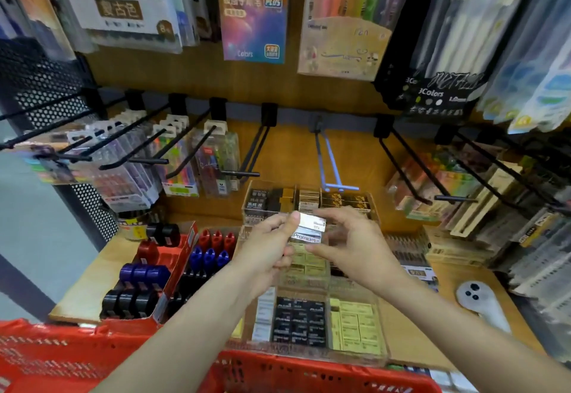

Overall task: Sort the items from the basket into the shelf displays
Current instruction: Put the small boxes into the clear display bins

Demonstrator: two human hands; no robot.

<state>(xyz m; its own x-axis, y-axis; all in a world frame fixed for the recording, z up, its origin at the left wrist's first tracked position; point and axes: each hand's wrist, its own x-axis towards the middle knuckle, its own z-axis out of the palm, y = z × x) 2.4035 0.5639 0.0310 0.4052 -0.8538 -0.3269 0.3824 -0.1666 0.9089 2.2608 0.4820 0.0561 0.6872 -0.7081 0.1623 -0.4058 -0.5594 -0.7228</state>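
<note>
Head view showed two small silver boxes [309, 230], one printed "Premium", held together above the clear trays [312, 300] on the shelf [86, 284]. The left hand [272, 244] pinched them from the left, thumb on top and fingers curled beneath. The right hand [343, 238] met them from the right, with the fingers curved over the upper edge and the thumb under the lower box. Both hands therefore gripped the boxes; neither was free.

Progress, as a judgement: the boxes were out of the basket [309, 374] but not yet placed, so this item was in mid-sort. The basket's red rim ran along the bottom of the view; its contents were hidden, so the amount left could not be told. The trays below already held rows of black, yellow and white small boxes, and a further tray [309, 201] behind the hands held dark and gold ones.

Left of the trays stood a red carton [173, 269] of red, blue, purple and black items. Black hooks [247, 158] projected from the back panel, several carrying pen packs [182, 170], others bare. A white device [479, 303] lay on the shelf to the right.

The bare hooks overhung the rear tray and could catch a hand that reached there.
</note>
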